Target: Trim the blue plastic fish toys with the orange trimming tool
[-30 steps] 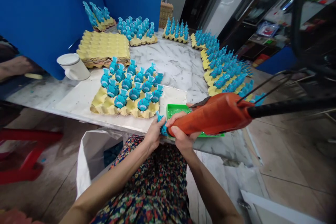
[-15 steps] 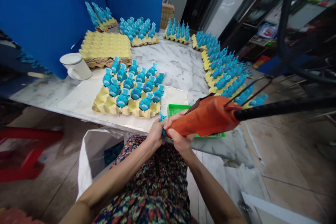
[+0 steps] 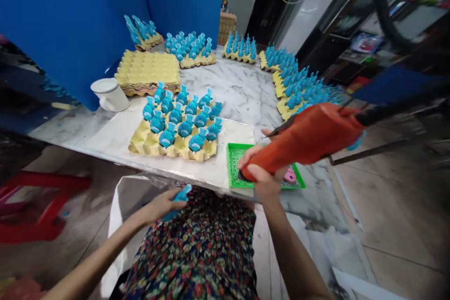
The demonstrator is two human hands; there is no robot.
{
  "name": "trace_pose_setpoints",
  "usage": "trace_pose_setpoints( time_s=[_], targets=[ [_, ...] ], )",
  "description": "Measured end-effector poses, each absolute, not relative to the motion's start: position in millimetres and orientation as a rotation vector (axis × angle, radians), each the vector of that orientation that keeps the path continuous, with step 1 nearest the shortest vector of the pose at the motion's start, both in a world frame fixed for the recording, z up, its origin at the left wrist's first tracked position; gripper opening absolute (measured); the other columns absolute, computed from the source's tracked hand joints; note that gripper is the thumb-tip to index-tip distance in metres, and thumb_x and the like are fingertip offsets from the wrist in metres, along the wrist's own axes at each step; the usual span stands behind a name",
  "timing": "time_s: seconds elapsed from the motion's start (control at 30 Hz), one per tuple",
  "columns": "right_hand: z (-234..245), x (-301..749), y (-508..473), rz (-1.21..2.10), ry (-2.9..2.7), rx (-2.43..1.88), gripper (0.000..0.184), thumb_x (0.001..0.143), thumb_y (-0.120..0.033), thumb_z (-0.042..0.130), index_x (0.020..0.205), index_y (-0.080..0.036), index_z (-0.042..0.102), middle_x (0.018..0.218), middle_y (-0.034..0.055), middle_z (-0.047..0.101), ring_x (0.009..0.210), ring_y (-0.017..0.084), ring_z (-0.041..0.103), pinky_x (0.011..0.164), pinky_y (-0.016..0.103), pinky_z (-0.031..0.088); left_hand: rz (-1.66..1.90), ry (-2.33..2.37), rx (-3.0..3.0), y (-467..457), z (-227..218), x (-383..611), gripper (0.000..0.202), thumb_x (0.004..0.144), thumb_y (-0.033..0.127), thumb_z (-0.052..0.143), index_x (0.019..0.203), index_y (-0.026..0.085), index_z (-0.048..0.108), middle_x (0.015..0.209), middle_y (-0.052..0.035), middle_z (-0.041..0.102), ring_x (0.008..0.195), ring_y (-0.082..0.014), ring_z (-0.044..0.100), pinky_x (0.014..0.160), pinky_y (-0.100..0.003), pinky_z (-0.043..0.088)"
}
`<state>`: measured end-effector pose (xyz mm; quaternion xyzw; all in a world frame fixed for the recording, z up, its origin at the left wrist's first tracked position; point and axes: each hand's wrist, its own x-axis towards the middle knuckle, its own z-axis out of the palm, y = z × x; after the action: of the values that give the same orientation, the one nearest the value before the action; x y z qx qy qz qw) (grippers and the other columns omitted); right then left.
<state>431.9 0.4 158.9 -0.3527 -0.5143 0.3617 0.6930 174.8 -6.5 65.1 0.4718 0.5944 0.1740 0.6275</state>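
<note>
Over my lap, my left hand [image 3: 160,207] is closed around a blue plastic toy [image 3: 183,193] with a flared end. My right hand [image 3: 265,180] grips an orange electric screwdriver [image 3: 305,138], which has a black cable. Its lower end is down in a green tray [image 3: 230,164] at the table edge; the tip itself is hard to make out. Small metal pieces and a pink ring-like thing [image 3: 290,176] lie in that tray. Left of it, a yellow egg-carton tray [image 3: 138,143] carries several upright blue toys [image 3: 185,125], with some front cups bare.
A stack of yellow egg trays [image 3: 147,68] and a white lidded mug [image 3: 110,95] stand at the left. More filled trays line the back and right of the marble table [image 3: 239,89]. A white bag [image 3: 117,225] hangs below the front edge; a red stool [image 3: 38,197] is beyond.
My hands have parted. The left has moved left and down with the blue toy, away from the screwdriver. My right hand has carried the screwdriver right, over the green tray.
</note>
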Motion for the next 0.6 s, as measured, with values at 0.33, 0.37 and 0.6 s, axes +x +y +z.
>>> trace_pose_setpoints(
  time_s=[0.33, 0.37, 0.6],
  targets=[
    [125, 449, 23, 0.621, -1.071, -1.042, 0.008, 0.065, -0.023, 0.068, 0.068, -0.020, 0.061, 0.061, -0.0022, 0.060, 0.049, 0.013, 0.050, 0.047, 0.027, 0.043, 0.503, 1.578, 1.618, 40, 113, 134, 0.048, 0.079, 0.063, 0.057, 0.097, 0.020, 0.067, 0.080, -0.0056, 0.068, 0.068, -0.0240, 0.062, 0.062, -0.030, 0.046],
    [123, 449, 24, 0.616, -1.073, -1.045, 0.009, 0.065, -0.022, 0.069, 0.068, -0.020, 0.061, 0.060, -0.0025, 0.060, 0.048, 0.013, 0.050, 0.047, 0.027, 0.042, 0.657, 1.704, 1.687, 50, 121, 142, 0.052, 0.081, 0.063, 0.056, 0.108, 0.019, 0.064, 0.091, -0.0070, 0.069, 0.071, -0.0235, 0.062, 0.065, -0.031, 0.047],
    [113, 452, 24, 0.571, -1.105, -1.083, 0.009, 0.067, -0.023, 0.069, 0.072, -0.020, 0.062, 0.060, -0.0013, 0.060, 0.050, 0.015, 0.053, 0.049, 0.029, 0.043, 0.617, 2.120, 2.061, 96, 109, 182, 0.062, 0.087, 0.055, 0.056, 0.132, 0.012, 0.047, 0.126, -0.0197, 0.056, 0.107, -0.0355, 0.060, 0.083, -0.040, 0.050]
  ],
)
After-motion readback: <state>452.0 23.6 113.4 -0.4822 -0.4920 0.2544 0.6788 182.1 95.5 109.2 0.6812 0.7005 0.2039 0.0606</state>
